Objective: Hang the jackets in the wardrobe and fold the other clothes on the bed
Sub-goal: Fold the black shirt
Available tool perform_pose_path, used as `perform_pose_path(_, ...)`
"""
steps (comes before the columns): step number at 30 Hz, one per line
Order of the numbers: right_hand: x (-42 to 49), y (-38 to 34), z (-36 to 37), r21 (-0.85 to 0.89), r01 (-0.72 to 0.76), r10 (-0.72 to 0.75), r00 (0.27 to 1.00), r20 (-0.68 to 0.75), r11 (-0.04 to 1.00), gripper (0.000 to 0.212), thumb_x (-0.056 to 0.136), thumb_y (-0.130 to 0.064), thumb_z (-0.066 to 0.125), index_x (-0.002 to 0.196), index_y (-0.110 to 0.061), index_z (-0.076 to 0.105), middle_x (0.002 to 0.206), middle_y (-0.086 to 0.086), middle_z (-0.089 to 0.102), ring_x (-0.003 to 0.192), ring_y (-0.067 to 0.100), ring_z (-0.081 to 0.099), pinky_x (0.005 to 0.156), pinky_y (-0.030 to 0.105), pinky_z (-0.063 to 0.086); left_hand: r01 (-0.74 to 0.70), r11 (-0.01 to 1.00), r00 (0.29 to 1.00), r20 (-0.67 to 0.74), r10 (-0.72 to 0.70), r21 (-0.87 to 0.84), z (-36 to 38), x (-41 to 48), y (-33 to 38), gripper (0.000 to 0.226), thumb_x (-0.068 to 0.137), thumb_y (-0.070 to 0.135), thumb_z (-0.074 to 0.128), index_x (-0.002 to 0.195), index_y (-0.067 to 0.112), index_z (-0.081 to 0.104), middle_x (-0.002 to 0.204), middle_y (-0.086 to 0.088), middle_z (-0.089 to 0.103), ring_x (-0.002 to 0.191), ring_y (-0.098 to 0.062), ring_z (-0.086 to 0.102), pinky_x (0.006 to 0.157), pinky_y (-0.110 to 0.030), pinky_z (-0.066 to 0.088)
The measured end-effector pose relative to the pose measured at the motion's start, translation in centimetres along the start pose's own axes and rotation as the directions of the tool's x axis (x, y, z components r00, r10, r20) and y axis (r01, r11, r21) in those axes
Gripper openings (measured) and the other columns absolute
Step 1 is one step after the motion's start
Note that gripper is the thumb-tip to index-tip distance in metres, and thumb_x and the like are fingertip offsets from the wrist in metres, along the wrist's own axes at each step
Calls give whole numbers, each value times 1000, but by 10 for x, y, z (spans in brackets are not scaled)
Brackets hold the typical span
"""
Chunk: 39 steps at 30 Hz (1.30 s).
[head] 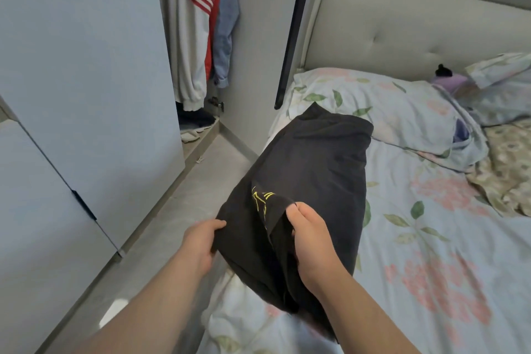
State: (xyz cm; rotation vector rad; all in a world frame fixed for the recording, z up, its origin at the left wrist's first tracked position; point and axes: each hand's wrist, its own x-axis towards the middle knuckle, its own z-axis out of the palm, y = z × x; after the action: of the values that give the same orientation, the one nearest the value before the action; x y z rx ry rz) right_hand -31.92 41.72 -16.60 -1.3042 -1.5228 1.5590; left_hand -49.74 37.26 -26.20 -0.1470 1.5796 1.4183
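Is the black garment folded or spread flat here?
Partly folded: the black garment lies as a narrow bundle on the bed, one layer lapped over its yellow print; left hand and right hand grip its near end.

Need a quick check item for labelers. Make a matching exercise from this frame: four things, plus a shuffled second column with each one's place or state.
Things
1. black garment
2. white jacket with red stripes
3. floral pillow
4. white shoe

Places or states
a. hanging in the wardrobe
b. at the wardrobe's bottom
c. gripped by left hand and right hand
d. on the bed by the headboard

Pairs: 1-c, 2-a, 3-d, 4-b
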Motion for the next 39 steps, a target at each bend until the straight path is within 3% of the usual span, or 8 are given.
perform_pose_path(7, 3, 14, 41, -178, 174, -118, 951, 286, 969, 35, 98, -26, 47, 63, -26, 51, 63, -13, 49, 61, 2, 45, 62, 19, 40, -217, 936, 975, 100, 197, 278, -18, 9, 10, 17, 91, 3, 58, 75, 11, 56, 72, -7, 60, 68, -20, 57, 62, -29, 47)
perform_pose_path(10, 1, 23, 40, -211, 153, -59, 917, 395, 965, 27, 101, -24, 47, 111, -33, 71, 96, -19, 68, 100, 1, 63, 91, 23, 52, -436, 803, 898, 144, 415, 407, -17, -2, 13, 9, 92, 13, 62, 85, 17, 58, 87, -4, 61, 77, -19, 57, 70, -33, 46)
perform_pose_path(17, 8, 12, -59, -499, -72, 11, 992, -124, 863, 20, 91, -25, 51, 79, -17, 64, 76, 3, 67, 69, 18, 62, 64, 35, 52, -466, 499, 885, 368, 286, 731, -13, -38, 4, 16, 96, 36, 58, 89, 23, 67, 89, 11, 68, 85, -6, 63, 72, -26, 47)
perform_pose_path(20, -4, 21, -82, -660, -322, 293, 943, -159, 679, 23, 88, -32, 52, 91, -10, 57, 87, 9, 66, 75, 22, 65, 66, 32, 55, -410, 586, 908, 375, 188, 699, -10, -42, -4, 20, 97, 33, 58, 95, 17, 69, 97, 5, 72, 91, -10, 65, 80, -27, 49)
perform_pose_path(27, -14, 25, -74, -260, -589, 552, 808, -205, 765, 20, 87, -18, 67, 99, -9, 53, 93, 9, 58, 77, 22, 60, 65, 31, 56, -95, 975, 976, 211, 52, 200, -6, -45, 5, 12, 92, 12, 62, 104, 10, 66, 98, -6, 72, 86, -17, 65, 76, -30, 52)
perform_pose_path(30, -16, 17, -81, -12, -618, 609, 779, -149, 786, 13, 92, -14, 66, 95, -5, 56, 75, 7, 51, 57, 15, 46, 47, 23, 40, 18, 992, 946, 324, 23, -124, -8, -45, 21, 13, 95, 12, 56, 103, 11, 66, 85, -5, 74, 78, -16, 69, 61, -27, 58)
perform_pose_path(35, -14, 11, -73, 397, -461, 520, 852, -50, 794, 18, 99, -22, 59, 114, -11, 58, 111, 7, 67, 100, 28, 68, 74, 40, 61, 1, 952, 965, 250, 79, -306, -10, -32, 35, 16, 97, 7, 50, 88, 16, 59, 69, 0, 62, 50, -6, 56, 36, -12, 39)
perform_pose_path(39, -16, 16, -62, 166, -486, 511, 843, -168, 858, 22, 102, -24, 49, 89, -7, 51, 71, 7, 53, 53, 17, 49, 44, 26, 44, 74, 991, 985, 161, -56, -108, -13, -18, 20, 11, 94, 6, 49, 87, 13, 54, 73, -2, 55, 55, -9, 49, 35, -10, 36)
